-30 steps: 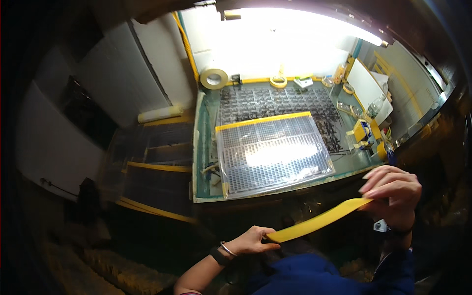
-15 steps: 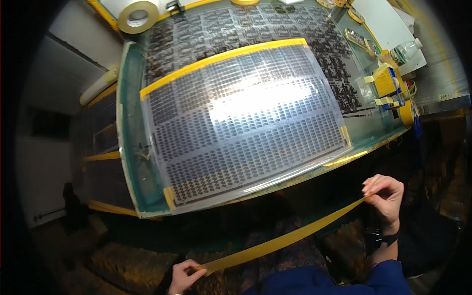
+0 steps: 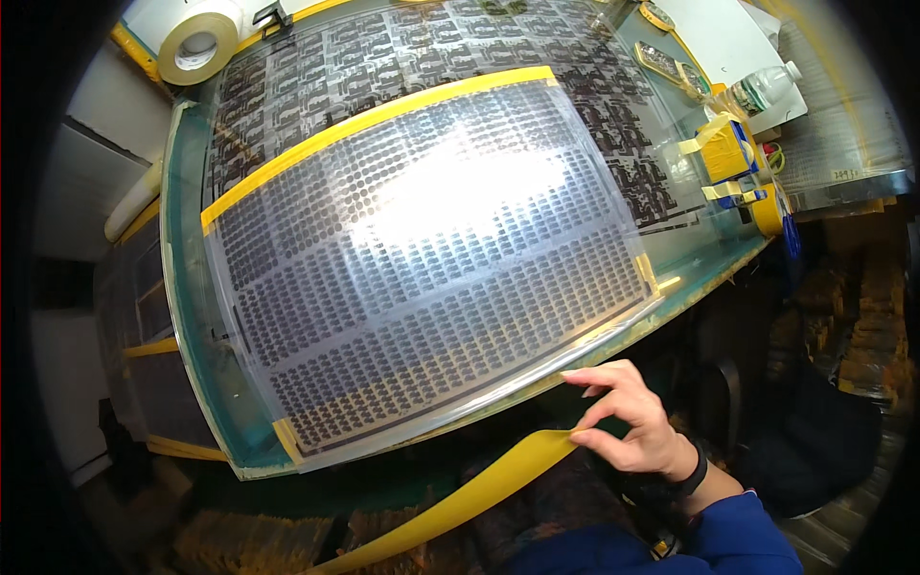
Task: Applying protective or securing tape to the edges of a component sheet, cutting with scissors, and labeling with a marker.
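Note:
My right hand (image 3: 628, 422) pinches one end of a long strip of yellow tape (image 3: 489, 484) between thumb and a finger, with the other fingers curled above. The strip twists near that end and sags down to the lower left, where it leaves the picture. My left hand is out of view. Just beyond the right hand lies a clear film sheet (image 3: 431, 278) printed with rows of small dark marks, on a glass-topped table (image 3: 196, 287). Yellow tape edges its far side, and short tape pieces sit at its near corners. Glare hides part of its middle.
Beneath the sheet is a larger dark-patterned film (image 3: 364, 43). A wide tape roll (image 3: 197, 48) stands at the far left. At the right are a tape dispenser (image 3: 724, 153), a clear plastic bottle (image 3: 767, 86) and blue-handled scissors (image 3: 790, 233). Brown stacks (image 3: 877, 326) lie below the table.
My right hand has moved left and up toward the table's near edge, still on the tape. My left hand has gone out of the picture. The view has shifted, and the strip hangs slacker.

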A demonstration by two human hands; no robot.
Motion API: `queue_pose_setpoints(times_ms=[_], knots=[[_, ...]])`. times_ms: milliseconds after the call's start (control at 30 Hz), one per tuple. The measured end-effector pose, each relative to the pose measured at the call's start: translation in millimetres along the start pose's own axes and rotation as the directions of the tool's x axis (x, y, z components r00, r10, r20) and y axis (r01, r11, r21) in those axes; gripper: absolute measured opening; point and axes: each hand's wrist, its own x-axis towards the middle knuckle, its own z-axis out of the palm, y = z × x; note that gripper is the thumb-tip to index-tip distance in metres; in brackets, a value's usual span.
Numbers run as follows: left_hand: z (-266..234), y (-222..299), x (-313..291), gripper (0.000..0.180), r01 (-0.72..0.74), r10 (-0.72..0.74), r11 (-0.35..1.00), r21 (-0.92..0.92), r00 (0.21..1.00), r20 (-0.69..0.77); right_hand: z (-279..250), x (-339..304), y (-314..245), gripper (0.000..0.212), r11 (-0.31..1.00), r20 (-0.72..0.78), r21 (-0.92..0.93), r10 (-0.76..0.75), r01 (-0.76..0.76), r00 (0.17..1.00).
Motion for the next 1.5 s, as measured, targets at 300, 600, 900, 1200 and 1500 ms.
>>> queue_pose_setpoints(times_ms=[300, 600, 900, 1200, 1500], knots=[[-26, -15, -4, 0.008, 0.011, -0.013, 1.000, -0.029, 0.998, -0.064, 22, 27, -13, 0.016, 0.985, 0.193, -0.098, -0.119, 0.139, 0.974], [-30, -17, -21, 0.031, 0.125, -0.114, 0.991, 0.057, 0.980, -0.163, 41, 22, -14, 0.018, 0.985, 0.176, -0.137, -0.078, 0.103, 0.981], [6, -18, 1, 0.013, 0.038, -0.041, 0.986, 0.161, 0.999, 0.014, 2, -4, 6, 0.016, 0.968, -0.048, -0.240, 0.060, -0.070, 0.997], [34, 7, 1, 0.014, 0.071, -0.071, 0.968, 0.240, 0.997, -0.010, -12, -12, 15, 0.014, 0.977, -0.099, -0.190, 0.078, -0.096, 0.992], [41, 6, 3, 0.020, 0.090, -0.099, 0.972, 0.219, 0.995, 0.031, -15, -13, 19, 0.015, 0.971, -0.116, -0.216, 0.080, -0.104, 0.990]])
